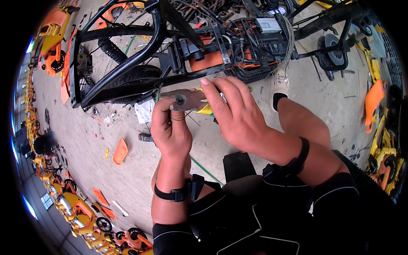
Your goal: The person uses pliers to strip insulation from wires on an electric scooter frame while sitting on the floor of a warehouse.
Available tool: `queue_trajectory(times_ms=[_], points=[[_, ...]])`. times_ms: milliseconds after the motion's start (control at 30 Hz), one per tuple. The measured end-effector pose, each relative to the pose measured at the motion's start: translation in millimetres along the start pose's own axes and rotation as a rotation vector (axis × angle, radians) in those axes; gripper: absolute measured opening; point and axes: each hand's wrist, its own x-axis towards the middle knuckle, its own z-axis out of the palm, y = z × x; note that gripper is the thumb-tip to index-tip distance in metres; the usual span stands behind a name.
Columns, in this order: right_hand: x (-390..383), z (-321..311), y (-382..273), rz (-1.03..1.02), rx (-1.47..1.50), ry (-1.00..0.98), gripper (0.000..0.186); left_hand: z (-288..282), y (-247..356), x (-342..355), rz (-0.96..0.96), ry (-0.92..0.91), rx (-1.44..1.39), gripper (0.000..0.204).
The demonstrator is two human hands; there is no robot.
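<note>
My left hand is closed on a small dark metal piece with a round hole, held above the floor with the fingers curled at its left end. My right hand is curled just right of that piece, closed over a yellow tool that is mostly hidden beneath its fingers. Beyond both hands lies a black vehicle frame with a coiled shock, a tyre, wiring and orange parts. A silvery bag and a dark tool are on the floor near my left hand.
My shoe stands by the frame. An orange panel and small scraps lie on the grey concrete. Rows of yellow and orange scooters line the left. More orange panels and yellow parts are piled at the right.
</note>
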Motion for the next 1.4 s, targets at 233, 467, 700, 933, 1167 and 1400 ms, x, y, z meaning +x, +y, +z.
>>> queue_trajectory(times_ms=[233, 467, 700, 933, 1167, 1400], points=[[-0.6, 0.2, -0.2, 0.001, -0.004, 0.024, 0.066, 1.0, -1.4, -3.0, -0.015, -0.032, -0.064, 0.016], [0.1, -2.2, -2.2, -0.01, -0.064, 0.056, 0.063, 3.9, -4.5, -2.9, 0.043, 0.001, -0.103, 0.012], [0.7, -5.8, -2.0, 0.0, -0.055, 0.028, 0.062, 2.7, -4.5, -2.9, -0.004, 0.01, -0.16, 0.01], [3.2, -8.0, -0.9, -0.003, -0.035, -0.006, 0.062, -4.5, -7.1, -3.4, -0.05, 0.004, -0.122, 0.012], [7.6, -7.6, 5.2, -0.023, -0.018, -0.028, 0.06, -14.2, -12.2, -3.7, -0.078, -0.012, -0.11, 0.009], [8.4, -7.2, 7.1, -0.031, -0.035, -0.022, 0.058, -10.3, -1.9, 4.0, -0.033, -0.04, -0.101, 0.011]])
